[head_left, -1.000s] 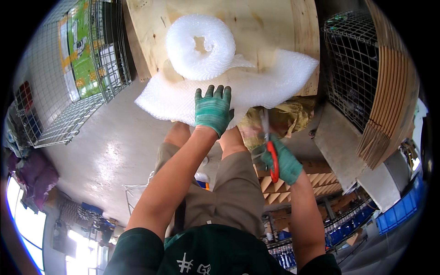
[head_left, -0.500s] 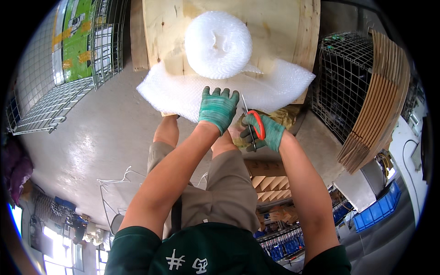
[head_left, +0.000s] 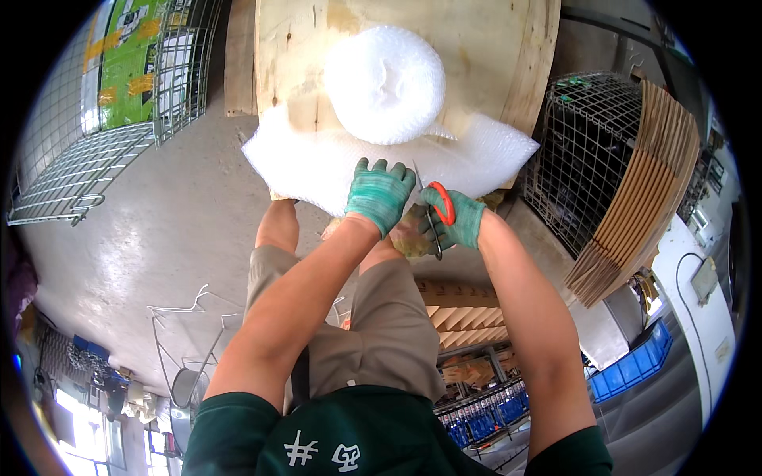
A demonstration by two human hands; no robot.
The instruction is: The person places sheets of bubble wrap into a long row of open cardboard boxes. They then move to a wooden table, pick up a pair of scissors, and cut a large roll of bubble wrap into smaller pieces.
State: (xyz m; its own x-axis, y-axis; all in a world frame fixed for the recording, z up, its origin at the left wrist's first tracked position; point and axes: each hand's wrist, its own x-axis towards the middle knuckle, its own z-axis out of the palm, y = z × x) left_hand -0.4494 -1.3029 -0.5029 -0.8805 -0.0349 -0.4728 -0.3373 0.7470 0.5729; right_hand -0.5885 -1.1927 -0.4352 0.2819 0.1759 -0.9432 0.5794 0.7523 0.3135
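Note:
A bubble wrap roll (head_left: 385,83) rests on the wooden board, with a loose sheet of bubble wrap (head_left: 294,159) spread along its near side. My left hand (head_left: 379,194), in a green knit glove, lies palm down on the sheet near its front edge, fingers slightly apart and thumb hidden. Close to its right, my gloved right hand (head_left: 460,220) grips red-handled scissors (head_left: 444,205). Their blades point away from me, beside my left fingertips at the sheet's edge. Whether the blades are parted is hard to make out.
The wooden board (head_left: 468,47) supports the wrap. Wire cages stand left (head_left: 87,174) and right (head_left: 587,151), with flattened cardboard (head_left: 635,206) leaning at the right one. Below on the right are a divided carton (head_left: 468,325) and a blue bin (head_left: 635,365).
The view has shifted slightly. Both hands stay at the sheet's front edge, and the scissors remain in my right hand, turned slightly with their handles nearer my left hand.

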